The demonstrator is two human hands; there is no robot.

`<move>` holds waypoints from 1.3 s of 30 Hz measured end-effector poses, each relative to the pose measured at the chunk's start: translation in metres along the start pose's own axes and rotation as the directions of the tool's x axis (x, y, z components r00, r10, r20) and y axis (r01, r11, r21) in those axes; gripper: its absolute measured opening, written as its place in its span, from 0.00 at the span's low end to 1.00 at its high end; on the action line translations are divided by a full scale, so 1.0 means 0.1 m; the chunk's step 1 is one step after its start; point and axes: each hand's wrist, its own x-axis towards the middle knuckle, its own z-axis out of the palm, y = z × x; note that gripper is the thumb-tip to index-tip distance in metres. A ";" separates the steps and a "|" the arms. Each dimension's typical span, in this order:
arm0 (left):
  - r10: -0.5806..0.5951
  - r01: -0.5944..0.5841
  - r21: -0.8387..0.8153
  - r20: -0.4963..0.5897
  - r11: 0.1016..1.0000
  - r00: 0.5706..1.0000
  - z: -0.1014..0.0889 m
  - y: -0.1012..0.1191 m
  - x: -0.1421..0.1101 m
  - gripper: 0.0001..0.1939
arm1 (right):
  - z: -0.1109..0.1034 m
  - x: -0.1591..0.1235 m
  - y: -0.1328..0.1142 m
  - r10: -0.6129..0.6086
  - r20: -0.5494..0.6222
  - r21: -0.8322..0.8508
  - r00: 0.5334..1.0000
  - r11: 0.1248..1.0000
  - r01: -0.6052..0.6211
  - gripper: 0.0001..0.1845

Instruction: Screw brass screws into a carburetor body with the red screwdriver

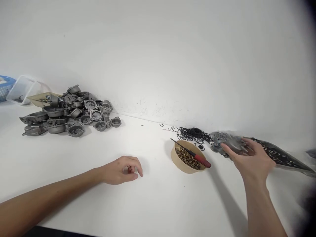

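My left hand (123, 170) rests on the white table with nothing in it, its fingers loosely curled and the thumb apart from them. Over at the right, my right hand (255, 158) has its thumb and fingers around a grey metal bowl-shaped casting (235, 144), which is blurred. Beside and under that casting lie more grey parts (218, 141), too blurred to make out. Between the hands stands a round cardboard bowl (181, 166) of small brass-coloured screws (187, 158). A screwdriver (201, 160) with a red and black handle lies across its rim.
Black rubber O-rings (195, 134) lie heaped behind the bowl. A plastic bag (281, 154) of dark parts is at the right. Grey castings (74, 112) are piled at the left, near a clear plastic bin (23, 89) and a blue basket (5, 89). A white wall (158, 59) rises behind.
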 end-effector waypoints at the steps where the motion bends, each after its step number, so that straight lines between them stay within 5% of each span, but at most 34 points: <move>1: -0.002 0.002 -0.003 0.003 1.000 1.000 0.00 0.00 0.00 0.07 | 0.02 0.01 0.11 0.036 0.050 -0.030 0.998 0.999 -0.035 0.36; 14: -0.012 0.012 0.027 -0.015 1.000 1.000 0.00 0.00 -0.01 0.06 | 0.16 -0.03 0.34 0.224 0.186 -0.121 0.957 0.971 -0.204 0.37; 39: -0.073 0.074 0.031 -0.014 0.997 0.997 0.02 0.00 -0.02 0.07 | 0.23 -0.02 0.45 0.200 0.353 -0.192 0.914 0.972 -0.139 0.43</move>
